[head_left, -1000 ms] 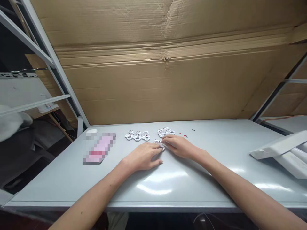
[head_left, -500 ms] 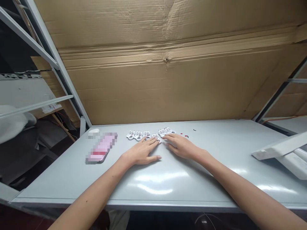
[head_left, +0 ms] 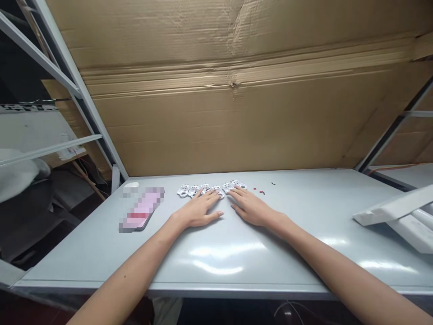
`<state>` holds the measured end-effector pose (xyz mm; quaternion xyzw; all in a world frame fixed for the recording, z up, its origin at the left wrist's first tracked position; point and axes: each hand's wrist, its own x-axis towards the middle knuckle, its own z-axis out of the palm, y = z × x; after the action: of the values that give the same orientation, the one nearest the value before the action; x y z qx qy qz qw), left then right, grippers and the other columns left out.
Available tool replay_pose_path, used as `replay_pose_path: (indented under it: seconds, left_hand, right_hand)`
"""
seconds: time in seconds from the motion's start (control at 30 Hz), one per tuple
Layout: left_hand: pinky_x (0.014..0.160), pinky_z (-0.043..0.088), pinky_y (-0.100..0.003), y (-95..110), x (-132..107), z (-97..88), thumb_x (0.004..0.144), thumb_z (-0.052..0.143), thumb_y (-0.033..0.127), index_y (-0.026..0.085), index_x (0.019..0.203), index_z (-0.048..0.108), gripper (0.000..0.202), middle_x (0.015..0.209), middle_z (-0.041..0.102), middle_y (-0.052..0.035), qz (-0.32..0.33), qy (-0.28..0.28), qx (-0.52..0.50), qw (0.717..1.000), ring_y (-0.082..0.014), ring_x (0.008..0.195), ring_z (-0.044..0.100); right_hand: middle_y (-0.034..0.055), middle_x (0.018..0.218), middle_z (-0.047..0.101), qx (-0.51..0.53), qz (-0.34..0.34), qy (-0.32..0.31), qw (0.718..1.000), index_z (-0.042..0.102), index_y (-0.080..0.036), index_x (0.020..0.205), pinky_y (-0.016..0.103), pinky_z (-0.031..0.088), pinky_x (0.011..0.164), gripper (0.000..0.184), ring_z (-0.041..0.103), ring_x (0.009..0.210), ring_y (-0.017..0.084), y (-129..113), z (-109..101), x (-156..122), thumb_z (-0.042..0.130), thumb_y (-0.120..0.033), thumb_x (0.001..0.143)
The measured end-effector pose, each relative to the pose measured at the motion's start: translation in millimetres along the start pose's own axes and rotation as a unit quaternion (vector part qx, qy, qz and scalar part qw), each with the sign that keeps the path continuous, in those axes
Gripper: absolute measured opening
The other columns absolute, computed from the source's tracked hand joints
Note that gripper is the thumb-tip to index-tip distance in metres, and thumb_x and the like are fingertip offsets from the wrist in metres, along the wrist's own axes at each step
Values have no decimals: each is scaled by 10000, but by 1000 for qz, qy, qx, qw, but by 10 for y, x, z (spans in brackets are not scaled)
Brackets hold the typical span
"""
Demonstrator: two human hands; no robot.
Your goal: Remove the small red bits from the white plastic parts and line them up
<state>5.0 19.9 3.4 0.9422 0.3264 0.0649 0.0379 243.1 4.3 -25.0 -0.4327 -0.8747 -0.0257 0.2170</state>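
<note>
Left grip (head_left: 198, 212): lying open, holding nothing, fingers covering white pieces (head_left: 183, 191)
Right grip (head_left: 252, 208): lying open, holding nothing, touching pieces
Blurred: pink object (head_left: 142, 208) sitting on surface (head_left: 237, 266)

Matt, rough corrugated cardboard sheet (head_left: 216, 117) at 12 o'clock, brown paper face creased and dented. Smooth, glossy pale-grey tabletop (head_left: 101, 257) with a bright sheen at 6 o'clock; paint or laminate, impossible to tell which. Pale painted metal shelf upright (head_left: 69, 74) at 10 o'clock, smooth and faintly shiny. Small white moulded plastic parts (head_left: 183, 191) at 12 o'clock on the tabletop, smooth, with a slight gloss. Rounded white plastic computer mouse (head_left: 131, 185) at 10 o'clock, smooth, partly pixelated. Pixelated pink object (head_left: 142, 208) at 9 o'clock, its finish too blurred to tell. Matt white profiles (head_left: 395, 212) at 3 o'clock, rigid-looking, probably plastic.
</note>
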Motion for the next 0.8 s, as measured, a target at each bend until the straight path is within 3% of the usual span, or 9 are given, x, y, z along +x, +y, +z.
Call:
replay_pose_path:
  seconds: [0.23,0.37,0.53,0.67,0.8]
  left_hand:
    - [1185,198,-482,15,-17,27,1012,338,560,181,1506,333,623,1584,298,-145,-21,-4,25,999,-300,1477,239]
    - [1138,287,-488,74,-40,49,993,409,543,194,1431,434,560,1515,415,-161,-40,40,80,995,-342,1418,349]
    - [1105,334,-496,195,-53,-7,1003,432,472,163,1377,485,488,1388,538,-170,-52,21,120,991,-339,1307,479]
    - [1109,323,-497,243,-57,-49,1002,438,462,170,1377,489,478,1398,535,-163,-60,13,121,991,-331,1301,484]
    - [1141,271,-494,238,-53,-20,1005,403,514,178,1431,439,544,1518,411,-161,-59,20,110,992,-338,1405,367]
  right_hand:
    - [181,1239,649,-13,-9,-38,999,616,-139,1213,469,476,974,321,598,1153,301,-65,-107,10,417,-214,973]
    - [137,1090,706,-35,0,-43,998,660,-172,1079,428,491,882,224,640,1005,282,-181,-238,29,478,-213,956]
    - [116,981,735,-49,60,-51,996,687,-183,1014,414,494,823,235,665,935,281,-254,-293,49,464,-237,963]
    - [131,1159,709,-33,103,-12,994,662,-174,1174,415,500,891,308,658,1046,282,-178,-262,46,450,-232,959]
    - [165,1406,562,-30,60,-8,998,562,-124,1345,449,437,1046,419,524,1287,299,-56,-203,24,428,-276,978]
